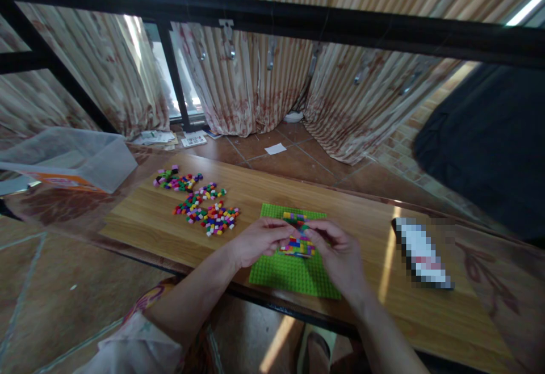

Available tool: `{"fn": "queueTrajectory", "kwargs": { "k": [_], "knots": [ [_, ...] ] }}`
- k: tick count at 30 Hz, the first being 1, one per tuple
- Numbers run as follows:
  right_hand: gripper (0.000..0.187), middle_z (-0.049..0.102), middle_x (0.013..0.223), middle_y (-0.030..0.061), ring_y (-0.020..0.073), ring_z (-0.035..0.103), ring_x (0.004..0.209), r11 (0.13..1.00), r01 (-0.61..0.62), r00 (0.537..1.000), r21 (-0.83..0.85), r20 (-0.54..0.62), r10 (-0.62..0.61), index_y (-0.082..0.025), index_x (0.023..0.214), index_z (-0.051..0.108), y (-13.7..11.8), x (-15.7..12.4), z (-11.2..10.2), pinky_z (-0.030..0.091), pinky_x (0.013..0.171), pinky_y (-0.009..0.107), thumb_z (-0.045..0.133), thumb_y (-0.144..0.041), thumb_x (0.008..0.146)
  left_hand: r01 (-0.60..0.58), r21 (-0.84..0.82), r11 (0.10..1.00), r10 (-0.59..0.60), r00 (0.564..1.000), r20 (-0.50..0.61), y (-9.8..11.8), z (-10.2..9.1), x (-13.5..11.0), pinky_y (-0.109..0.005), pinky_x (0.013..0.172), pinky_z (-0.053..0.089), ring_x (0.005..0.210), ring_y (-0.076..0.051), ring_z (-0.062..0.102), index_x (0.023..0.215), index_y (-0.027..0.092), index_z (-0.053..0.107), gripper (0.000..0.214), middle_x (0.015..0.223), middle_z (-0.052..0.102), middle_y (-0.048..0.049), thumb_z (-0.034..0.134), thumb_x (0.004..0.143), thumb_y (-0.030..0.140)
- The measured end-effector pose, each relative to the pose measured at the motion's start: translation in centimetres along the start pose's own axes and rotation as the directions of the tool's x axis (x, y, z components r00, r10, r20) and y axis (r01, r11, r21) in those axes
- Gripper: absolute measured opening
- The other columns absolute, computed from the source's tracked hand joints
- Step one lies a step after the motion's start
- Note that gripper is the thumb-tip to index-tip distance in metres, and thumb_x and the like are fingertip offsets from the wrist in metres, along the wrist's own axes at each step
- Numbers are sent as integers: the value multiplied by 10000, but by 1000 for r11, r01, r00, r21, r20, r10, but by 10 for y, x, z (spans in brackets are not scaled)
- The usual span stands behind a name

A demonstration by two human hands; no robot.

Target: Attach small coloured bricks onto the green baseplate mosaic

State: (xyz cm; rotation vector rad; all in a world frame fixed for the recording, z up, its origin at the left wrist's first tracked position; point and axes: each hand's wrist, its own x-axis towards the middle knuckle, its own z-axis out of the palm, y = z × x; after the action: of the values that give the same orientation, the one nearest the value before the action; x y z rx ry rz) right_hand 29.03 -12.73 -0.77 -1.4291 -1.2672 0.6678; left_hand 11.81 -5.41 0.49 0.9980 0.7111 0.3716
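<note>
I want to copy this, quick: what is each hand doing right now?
Left hand: fingers closed, pinching the coloured bricks on the green baseplate.
Right hand: fingers closed on the same bricks.

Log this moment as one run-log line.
left hand: fingertips at brick build | right hand: fingertips at same build | build sits on green baseplate | loose bricks: left of baseplate, on wooden table

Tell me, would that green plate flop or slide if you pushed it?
The green plate looks thin and lies flat, so probably light and a bit bendy. On the smooth wooden table it would likely slide easily. The bricks stuck on it probably move along with it.
</note>
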Motion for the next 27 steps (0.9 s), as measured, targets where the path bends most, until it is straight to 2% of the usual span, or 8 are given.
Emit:
{"fn": "queueTrajectory", "kwargs": {
  "k": [4,6,9,14,19,27],
  "knots": [
    [227,730,838,58,208,656,782,983,-151,974,-109,-184,129,-208,852,732,6,9,-23,512,737,354,680,-399,741,6,-5,1000,-6,993,-116,0,-7,3,-220,429,42,414,-7,214,808,118,653,370,563,427,68,744,657,442],
    [229,738,817,61,222,665,777,967,-197,964,-164,-210,161,-205,816,734,8,11,-31,513,736,366,685,-404,715,-4,-11,1000,2,991,-132,0,-11,3,-213,423,51,415,-6,221,807,117,652,339,577,436,64,732,667,416],
    [214,746,806,47,225,674,768,951,-220,969,-218,-160,187,-217,793,737,11,12,-34,512,727,363,676,-404,710,-9,-13,1000,7,991,-135,0,-14,3,-209,417,61,414,-6,225,811,121,653,316,583,448,61,724,678,399],
    [206,751,826,34,223,679,784,947,-216,976,-238,-81,202,-228,811,742,16,10,-24,508,742,359,655,-396,729,-17,-20,1000,13,984,-176,0,-12,4,-206,415,61,400,-5,217,771,130,631,289,559,445,68,723,670,385],
    [201,752,824,39,222,681,768,950,-208,978,-233,-81,194,-223,819,742,18,13,-16,512,739,358,642,-376,738,-35,-15,999,30,973,-227,1,-10,4,-205,414,62,396,-4,224,719,134,597,273,545,442,70,722,653,369],
    [182,751,813,44,217,685,762,960,-218,975,-175,-94,204,-209,803,731,17,15,-11,525,747,360,662,-351,713,-26,14,1000,29,973,-228,1,-10,4,-207,408,72,395,-7,233,713,137,580,256,543,434,75,697,677,362]
  ]
}}
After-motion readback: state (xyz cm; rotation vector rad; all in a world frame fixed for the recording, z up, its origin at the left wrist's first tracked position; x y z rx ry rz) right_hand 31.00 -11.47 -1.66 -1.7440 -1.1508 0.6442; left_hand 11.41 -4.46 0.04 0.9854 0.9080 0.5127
